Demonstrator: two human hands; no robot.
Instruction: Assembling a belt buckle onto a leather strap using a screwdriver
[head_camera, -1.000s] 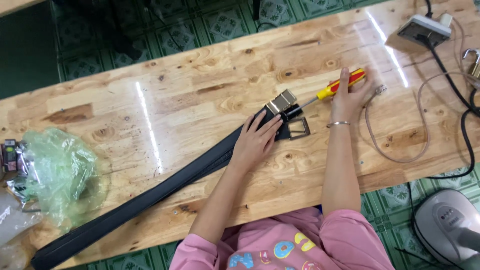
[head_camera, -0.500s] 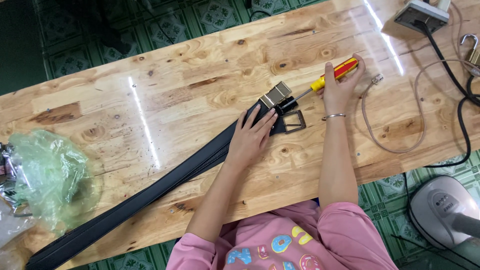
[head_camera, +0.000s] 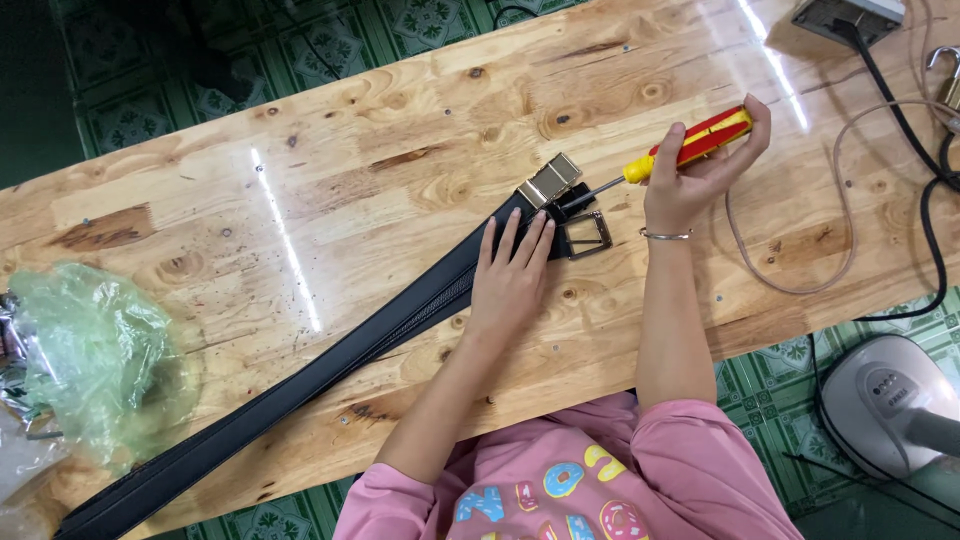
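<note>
While left hand (head_camera: 510, 285) pins belt (head_camera: 330, 365), screwdriver (head_camera: 672, 155) right.

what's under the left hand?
The left hand lies flat on the black belt, pressing it to the wooden table just short of the buckle. The stretch of belt beneath the palm is covered. The right hand holds a screwdriver.

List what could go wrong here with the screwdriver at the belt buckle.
1. The screwdriver tip bears on the buckle close to the left hand fingertips; a slip might jab them.
2. The left hand only lies flat on the black belt, so the buckle could shift under pressure.
3. The right hand works beside a loose cable, which may snag.
</note>
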